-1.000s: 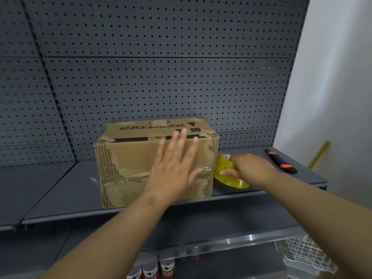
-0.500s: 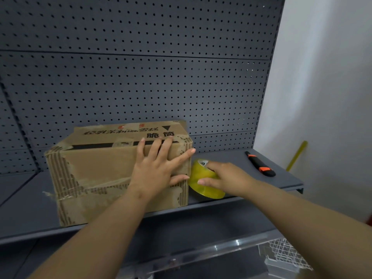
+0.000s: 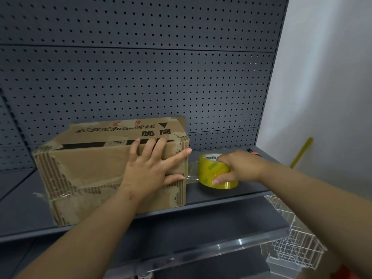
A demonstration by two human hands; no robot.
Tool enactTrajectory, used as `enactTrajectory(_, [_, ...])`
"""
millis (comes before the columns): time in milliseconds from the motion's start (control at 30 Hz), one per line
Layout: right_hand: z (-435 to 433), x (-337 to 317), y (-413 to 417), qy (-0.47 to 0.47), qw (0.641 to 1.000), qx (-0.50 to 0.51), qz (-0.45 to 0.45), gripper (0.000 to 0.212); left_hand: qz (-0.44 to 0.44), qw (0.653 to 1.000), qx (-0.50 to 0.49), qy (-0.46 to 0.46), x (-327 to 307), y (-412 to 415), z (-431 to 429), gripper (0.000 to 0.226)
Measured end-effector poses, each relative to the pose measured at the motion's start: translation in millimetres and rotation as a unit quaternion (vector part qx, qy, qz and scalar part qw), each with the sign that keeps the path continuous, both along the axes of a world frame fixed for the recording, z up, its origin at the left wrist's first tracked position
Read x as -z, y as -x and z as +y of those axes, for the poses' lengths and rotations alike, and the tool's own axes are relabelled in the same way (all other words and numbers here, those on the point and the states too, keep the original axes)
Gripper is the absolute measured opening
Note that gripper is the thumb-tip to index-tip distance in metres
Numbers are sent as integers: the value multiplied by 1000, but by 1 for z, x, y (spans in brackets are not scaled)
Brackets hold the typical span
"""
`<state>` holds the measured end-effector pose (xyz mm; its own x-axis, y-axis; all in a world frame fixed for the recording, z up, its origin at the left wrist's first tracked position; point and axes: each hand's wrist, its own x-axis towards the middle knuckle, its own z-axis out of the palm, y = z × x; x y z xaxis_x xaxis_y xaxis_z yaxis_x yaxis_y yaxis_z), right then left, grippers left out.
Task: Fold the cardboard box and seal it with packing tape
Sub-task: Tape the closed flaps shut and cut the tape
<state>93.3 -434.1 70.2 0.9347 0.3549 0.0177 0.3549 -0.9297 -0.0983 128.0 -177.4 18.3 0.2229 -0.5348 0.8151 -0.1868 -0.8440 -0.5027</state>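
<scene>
Box: the cardboard box (image 3: 90, 174) sits on the shelf (image 3: 231, 195), close to its front lip.
Left hand: the left hand (image 3: 149, 170) lies flat with fingers spread, pressing the box's front face by its right edge.
Right hand: the right hand (image 3: 239, 166) is curled round the tape roll (image 3: 213, 172), just beside the box; a clear strand (image 3: 192, 177) joins them.
Open room: shelf surface shows to the left of the box and beyond the roll.
Surface: dark grey shelf with a pegboard panel (image 3: 141, 81) behind it.
Room: a white wall (image 3: 326, 87) on the right, a wire basket (image 3: 291, 238) below.
</scene>
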Motion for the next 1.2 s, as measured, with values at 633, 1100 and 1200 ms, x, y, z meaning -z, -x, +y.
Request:
enactTrajectory(633, [4,40,-31,71,989,110,-67,82,-3,1000,-24,-2,0,-2,0,65])
enactTrajectory(1100, [-3,47,-15,-135,987,70,-46,49,-12,999,-31,2,2,-3,-2,53])
enactTrajectory(1200, [-4,45,-25,-166,982,85,-42,57,-15,999,-32,-1,2,-3,-3,52])
